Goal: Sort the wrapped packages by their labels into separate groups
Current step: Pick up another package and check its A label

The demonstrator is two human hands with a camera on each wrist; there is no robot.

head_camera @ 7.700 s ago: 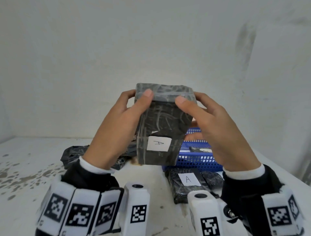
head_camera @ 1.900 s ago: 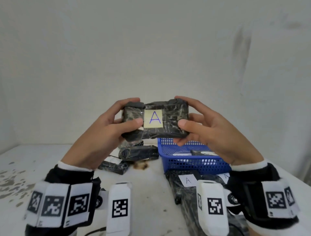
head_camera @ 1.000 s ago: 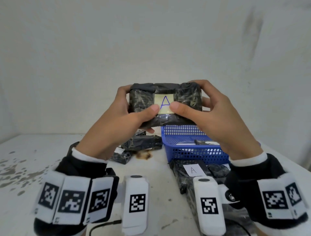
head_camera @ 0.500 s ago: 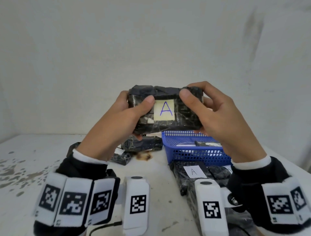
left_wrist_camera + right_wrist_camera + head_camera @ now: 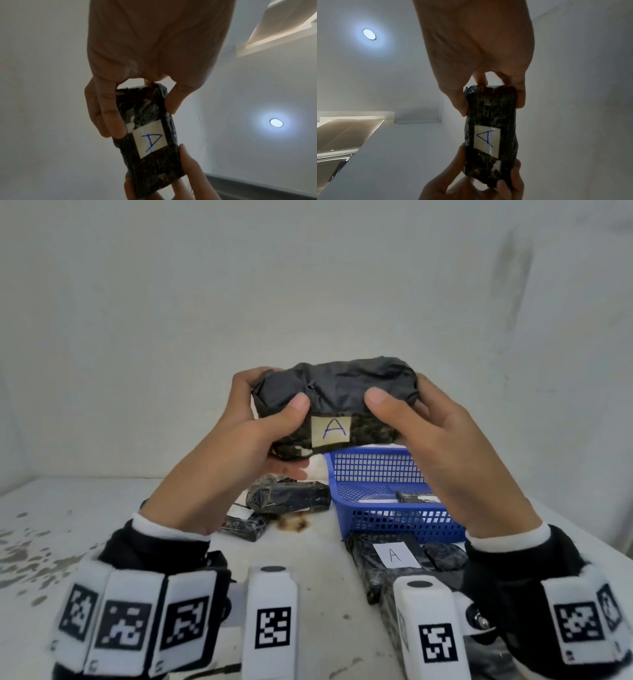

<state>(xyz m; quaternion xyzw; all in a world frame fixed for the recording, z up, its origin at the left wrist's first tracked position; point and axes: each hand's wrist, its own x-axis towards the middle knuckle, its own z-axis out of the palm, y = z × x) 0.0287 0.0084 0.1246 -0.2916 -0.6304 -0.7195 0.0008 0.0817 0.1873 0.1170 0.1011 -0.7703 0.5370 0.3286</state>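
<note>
- Change since half a second ago: the held package [image 5: 337, 405] is tipping forward, its plain black top face now turning toward the head camera and its "A" label [image 5: 331, 430] sliding toward the lower edge.
- Table [image 5: 102, 525], white and stained: carrying everything below the hands.
- Blue basket [image 5: 387, 508], mesh-walled: sitting right of centre on the table, holding at least one dark package; the label there is not readable.
- Package marked "A" [image 5: 394, 556]: lying on the table just in front of the basket.
- Two dark packages [image 5: 287, 499]: lying together on the table just left of the basket; their labels are not readable.
- Held package: being kept in the air above the basket's near-left corner, long side level.
- Left hand [image 5: 239, 446]: grasping the package's left end, thumb on the front face, fingers curling behind.
- Right hand [image 5: 442, 446]: grasping the right end in the same way.
- Wrist views: showing the label between the two thumbs, with a ceiling lamp [image 5: 275, 122] glowing behind.
</note>
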